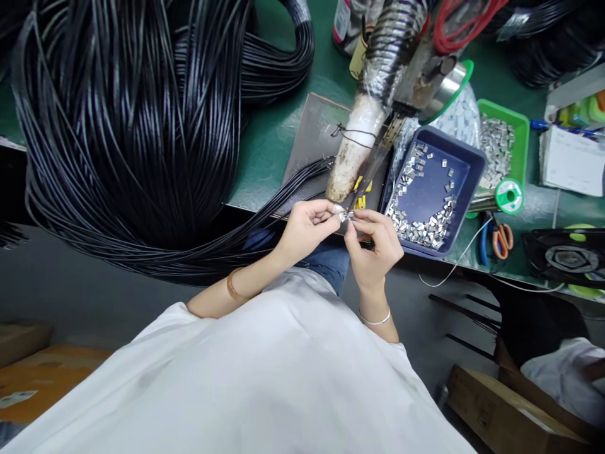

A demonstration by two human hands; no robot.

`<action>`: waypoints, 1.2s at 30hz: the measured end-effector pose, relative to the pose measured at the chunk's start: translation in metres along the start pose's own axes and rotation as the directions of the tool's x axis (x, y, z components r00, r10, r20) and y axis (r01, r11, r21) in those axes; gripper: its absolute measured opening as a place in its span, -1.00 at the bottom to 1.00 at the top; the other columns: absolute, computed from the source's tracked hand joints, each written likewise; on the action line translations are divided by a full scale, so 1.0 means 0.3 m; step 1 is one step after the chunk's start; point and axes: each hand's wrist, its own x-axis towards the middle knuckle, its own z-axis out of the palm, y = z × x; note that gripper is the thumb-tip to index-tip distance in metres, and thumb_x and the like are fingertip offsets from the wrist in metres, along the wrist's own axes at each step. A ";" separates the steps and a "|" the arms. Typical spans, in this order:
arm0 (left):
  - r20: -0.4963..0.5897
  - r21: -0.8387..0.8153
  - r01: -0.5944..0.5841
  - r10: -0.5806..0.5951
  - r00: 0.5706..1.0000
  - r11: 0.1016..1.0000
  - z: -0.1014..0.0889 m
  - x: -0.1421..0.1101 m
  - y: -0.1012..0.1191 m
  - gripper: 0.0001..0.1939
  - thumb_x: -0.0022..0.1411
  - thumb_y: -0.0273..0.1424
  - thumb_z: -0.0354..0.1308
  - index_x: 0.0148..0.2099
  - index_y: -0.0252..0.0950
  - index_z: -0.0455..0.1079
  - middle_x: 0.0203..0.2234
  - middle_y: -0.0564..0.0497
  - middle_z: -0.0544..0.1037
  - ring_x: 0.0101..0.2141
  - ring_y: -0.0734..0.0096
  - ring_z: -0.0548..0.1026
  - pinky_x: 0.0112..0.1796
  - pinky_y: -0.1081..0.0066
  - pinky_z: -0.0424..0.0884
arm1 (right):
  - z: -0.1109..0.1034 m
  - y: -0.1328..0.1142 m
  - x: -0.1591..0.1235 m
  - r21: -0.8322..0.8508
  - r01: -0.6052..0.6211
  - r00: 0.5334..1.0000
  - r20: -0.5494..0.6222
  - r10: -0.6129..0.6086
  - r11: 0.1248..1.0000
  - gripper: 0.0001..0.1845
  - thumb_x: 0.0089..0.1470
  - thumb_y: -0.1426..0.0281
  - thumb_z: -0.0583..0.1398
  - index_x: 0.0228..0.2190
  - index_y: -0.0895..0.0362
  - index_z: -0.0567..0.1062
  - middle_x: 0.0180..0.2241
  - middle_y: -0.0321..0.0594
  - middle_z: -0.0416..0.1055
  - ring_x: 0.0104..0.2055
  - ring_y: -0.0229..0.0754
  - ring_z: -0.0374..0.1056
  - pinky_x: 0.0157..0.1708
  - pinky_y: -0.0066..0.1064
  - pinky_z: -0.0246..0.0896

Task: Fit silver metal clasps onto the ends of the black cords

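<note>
My left hand (309, 227) and my right hand (373, 243) meet at the table's front edge, each closed in a pinch. A small silvery metal piece (348, 215) shows at the right fingertips, close to the left thumb. What the left fingers pinch is too small and covered to make out. Just above the hands, the soldering iron's thin dark tip (362, 192) points down beside a wide fume hose (347, 164) with a stained end. Black cables (283, 195) run from the left toward a dark board (302, 145) beneath the hose.
Large bundles of black cable (142, 113) cover the left of the green table (269, 139). At right stand a blue tray (420, 189) and a green tray (522, 132) of small metal pieces, a solder spool (509, 195) and orange-handled pliers (501, 241). Another person (562, 372) is at far right.
</note>
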 end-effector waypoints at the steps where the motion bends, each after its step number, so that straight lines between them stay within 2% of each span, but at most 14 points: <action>1: -0.001 0.000 0.003 -0.003 1.000 1.000 -0.002 0.001 -0.002 -0.88 -0.05 -0.43 0.32 -0.44 -0.39 0.49 -0.65 0.13 0.40 -0.60 0.67 0.27 -0.52 0.60 0.26 | 0.000 0.000 -0.001 -0.003 -0.004 1.000 0.008 0.004 1.000 -0.93 0.08 0.51 0.24 -0.37 0.11 0.49 -0.24 -0.23 0.54 -0.23 -0.29 0.49 -0.48 -0.51 0.39; 9: -0.003 0.019 0.005 -0.004 1.000 1.000 0.000 0.004 -0.014 -0.90 -0.07 -0.47 0.29 -0.43 -0.40 0.47 -0.67 0.15 0.35 -0.61 0.69 0.22 -0.55 0.61 0.20 | 0.002 0.002 -0.009 -0.052 -0.038 0.999 0.008 0.038 0.998 -0.96 0.12 0.48 0.23 -0.36 0.11 0.49 -0.27 -0.23 0.54 -0.27 -0.31 0.48 -0.51 -0.52 0.36; 17: 0.003 0.063 -0.034 0.034 0.999 0.997 0.005 -0.003 -0.012 -0.92 -0.01 -0.46 0.25 -0.42 -0.38 0.46 -0.68 0.16 0.26 -0.61 0.67 0.16 -0.56 0.58 0.10 | -0.002 0.007 -0.010 -0.013 -0.008 1.000 -0.014 0.008 1.000 -0.85 0.05 0.54 0.27 -0.31 0.09 0.52 -0.22 -0.24 0.53 -0.22 -0.30 0.48 -0.50 -0.53 0.37; 22: 0.023 0.056 -0.013 0.012 1.000 0.998 -0.002 -0.004 -0.012 -0.91 -0.01 -0.44 0.26 -0.43 -0.38 0.45 -0.69 0.15 0.26 -0.62 0.66 0.16 -0.57 0.56 0.08 | -0.004 0.014 -0.017 -0.021 0.048 0.999 -0.011 -0.048 0.999 -0.86 0.03 0.54 0.27 -0.35 0.08 0.46 -0.22 -0.25 0.55 -0.20 -0.27 0.50 -0.29 -0.42 0.45; 26: 0.039 0.062 -0.004 0.001 0.999 0.998 -0.006 -0.006 -0.018 -0.90 0.01 -0.43 0.26 -0.45 -0.37 0.43 -0.69 0.15 0.26 -0.63 0.68 0.14 -0.58 0.57 0.07 | -0.003 0.017 -0.024 -0.048 0.088 0.996 -0.014 -0.088 0.995 -0.84 0.06 0.54 0.25 -0.31 0.07 0.45 -0.22 -0.26 0.57 -0.21 -0.28 0.52 -0.32 -0.46 0.44; 30: 0.057 0.053 0.003 -0.006 0.998 0.999 -0.009 -0.009 -0.017 -0.89 0.00 -0.42 0.27 -0.45 -0.38 0.44 -0.66 0.12 0.35 -0.62 0.68 0.21 -0.55 0.59 0.17 | -0.002 0.015 -0.026 -0.077 0.145 0.989 -0.016 -0.146 0.986 -0.80 0.05 0.57 0.26 -0.27 0.07 0.46 -0.22 -0.24 0.59 -0.20 -0.29 0.53 -0.26 -0.48 0.47; 33: 0.062 0.035 0.009 -0.011 0.998 0.999 -0.016 -0.015 -0.012 -0.90 -0.02 -0.45 0.27 -0.47 -0.38 0.43 -0.64 0.11 0.41 -0.61 0.67 0.28 -0.55 0.61 0.23 | -0.007 0.009 -0.025 -0.011 0.018 1.000 0.006 -0.018 1.000 -0.83 0.07 0.57 0.24 -0.29 0.08 0.47 -0.28 -0.28 0.58 -0.26 -0.33 0.53 -0.38 -0.55 0.43; 35: 0.083 0.041 0.026 -0.029 0.996 0.999 -0.021 -0.021 -0.010 -0.90 -0.01 -0.47 0.27 -0.48 -0.38 0.41 -0.65 0.11 0.40 -0.64 0.67 0.28 -0.59 0.62 0.21 | -0.014 0.003 -0.026 0.056 -0.077 0.996 0.038 0.075 0.995 -0.85 0.10 0.55 0.23 -0.28 0.09 0.47 -0.28 -0.27 0.58 -0.30 -0.34 0.53 -0.44 -0.56 0.42; 36: 0.099 0.050 0.036 -0.040 0.994 0.998 -0.023 -0.024 -0.009 -0.90 0.00 -0.47 0.27 -0.48 -0.39 0.42 -0.67 0.12 0.39 -0.65 0.67 0.27 -0.61 0.62 0.19 | -0.018 -0.001 -0.027 0.070 -0.088 0.995 0.055 0.084 0.994 -0.86 0.11 0.53 0.22 -0.28 0.09 0.47 -0.26 -0.26 0.59 -0.30 -0.33 0.54 -0.44 -0.56 0.42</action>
